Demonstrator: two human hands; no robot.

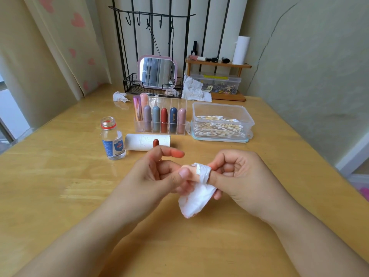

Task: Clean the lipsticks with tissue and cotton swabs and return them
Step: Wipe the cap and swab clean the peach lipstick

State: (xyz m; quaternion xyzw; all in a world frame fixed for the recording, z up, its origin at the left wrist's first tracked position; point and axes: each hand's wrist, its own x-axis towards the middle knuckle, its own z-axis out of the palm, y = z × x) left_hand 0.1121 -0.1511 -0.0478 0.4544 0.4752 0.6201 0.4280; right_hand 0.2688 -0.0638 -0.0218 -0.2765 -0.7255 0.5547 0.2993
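**Lipstick wiped mid-table**

The table has bare wood near and left. The organiser and swab box stand far. Left hand pinches a peach lipstick; right hand clamps tissue round it.

**Counts around the clear organizer**

The clear organizer serves as landmark. Inside it stand seven lipsticks: two taller tubes at its back left, a metallic pink one and a peach one, and five capsule-shaped ones in its front row, mauve, grey-blue, red, navy and pale pink.

In front of it lie one tissue roll and one red cap. At its front left stands one small bottle. To its right sits one tub of cotton swabs, too many to count. Behind it lie two crumpled tissues, with one mirror further back.

Nearer the viewer are two hands, left and right, with one tissue and one peach lipstick piece.
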